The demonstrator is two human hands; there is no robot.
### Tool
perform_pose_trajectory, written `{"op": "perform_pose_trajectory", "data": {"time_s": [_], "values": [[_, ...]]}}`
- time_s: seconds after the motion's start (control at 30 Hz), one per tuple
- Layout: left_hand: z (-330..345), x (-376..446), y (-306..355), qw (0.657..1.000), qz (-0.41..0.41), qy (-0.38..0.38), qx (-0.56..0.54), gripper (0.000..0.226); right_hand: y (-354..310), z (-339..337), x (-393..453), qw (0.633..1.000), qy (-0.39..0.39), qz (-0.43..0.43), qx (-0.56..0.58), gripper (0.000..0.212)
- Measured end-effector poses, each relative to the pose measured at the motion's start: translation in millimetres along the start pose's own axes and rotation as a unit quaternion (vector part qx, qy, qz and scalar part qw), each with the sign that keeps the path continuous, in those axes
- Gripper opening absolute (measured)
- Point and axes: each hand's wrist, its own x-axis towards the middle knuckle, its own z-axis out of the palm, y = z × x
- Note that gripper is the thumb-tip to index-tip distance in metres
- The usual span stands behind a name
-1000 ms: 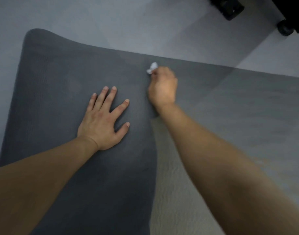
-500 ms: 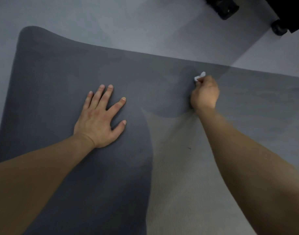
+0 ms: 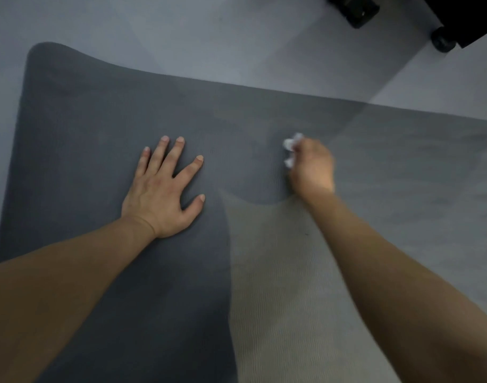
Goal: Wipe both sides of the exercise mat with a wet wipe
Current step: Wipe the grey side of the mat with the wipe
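A dark grey exercise mat point(image 3: 85, 134) lies flat on the floor and fills most of the view. My left hand point(image 3: 162, 189) rests palm down on the mat with fingers spread. To its right, my right hand point(image 3: 312, 168) grips a crumpled white wet wipe point(image 3: 290, 146) and presses it on the mat. White bits of the wipe stick out past the knuckles; the rest is hidden in the fist. The right hand is blurred.
Pale grey floor point(image 3: 209, 31) runs beyond the mat's far edge. A black wheeled base point(image 3: 441, 41) and another black piece point(image 3: 355, 12) stand at the top right. A lighter, sunlit patch point(image 3: 278, 299) crosses the mat between my arms.
My right hand swept the wipe to the right across the mat, then came back left and slightly nearer. My left hand stayed pressed on the mat.
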Motion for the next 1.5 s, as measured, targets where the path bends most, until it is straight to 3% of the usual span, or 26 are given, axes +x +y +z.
{"op": "perform_pose_trajectory", "data": {"time_s": [0.1,0.2,0.3,0.37,0.43,0.5,0.63,0.83,0.93,1.1,1.23,1.33,1.5], "values": [[-0.5,0.2,-0.9,1.000,0.002,-0.008,0.003,0.082,64.9,-18.7,-21.4,0.991,-0.009,0.128,-0.024,0.030],[-0.9,0.4,-0.8,1.000,0.005,-0.014,0.009,0.084,41.5,-16.8,-25.8,0.982,0.017,0.186,0.033,0.019],[-0.7,1.2,-1.9,1.000,0.006,-0.011,-0.001,0.085,-46.5,-2.6,-40.6,0.980,0.052,0.139,0.134,0.019],[-1.1,0.9,-2.5,1.000,0.008,-0.006,-0.009,0.086,-113.0,5.7,-65.5,0.976,0.035,0.063,0.204,0.020],[-0.5,1.2,-3.6,1.000,0.014,-0.003,-0.015,0.086,-151.8,6.3,-85.7,0.979,0.005,-0.011,0.201,0.024],[0.6,0.9,-4.1,1.000,0.021,0.001,-0.021,0.083,-151.0,3.3,-92.4,0.986,-0.007,-0.037,0.162,0.020],[1.2,-1.0,-4.7,0.998,0.043,0.022,-0.036,0.074,-84.6,-10.5,-98.5,0.998,-0.039,0.003,0.058,0.018],[1.6,0.4,-5.7,0.998,0.056,0.028,-0.012,0.070,31.0,-45.9,-128.9,0.975,-0.088,0.194,-0.057,0.022],[-5.8,2.4,-7.6,0.998,0.054,-0.025,0.010,0.070,13.3,-52.7,-128.5,0.974,-0.098,0.203,-0.010,0.027],[-40.6,8.1,19.0,0.986,0.007,-0.146,0.082,0.069,-51.8,-75.6,-146.4,0.988,-0.089,0.123,0.033,0.036],[-67.2,-27.1,59.7,0.988,0.013,-0.137,-0.073,0.059,-91.4,-117.5,-164.0,0.994,-0.050,0.082,0.052,0.034],[-94.9,-63.6,86.8,0.945,-0.006,-0.140,-0.295,0.046,-114.9,-153.5,-169.7,0.984,-0.049,0.129,0.112,0.022],[-147.1,-98.6,115.3,0.797,-0.127,-0.198,-0.556,0.027,-162.2,-216.3,-178.6,0.919,-0.057,0.238,0.308,0.016]]}}
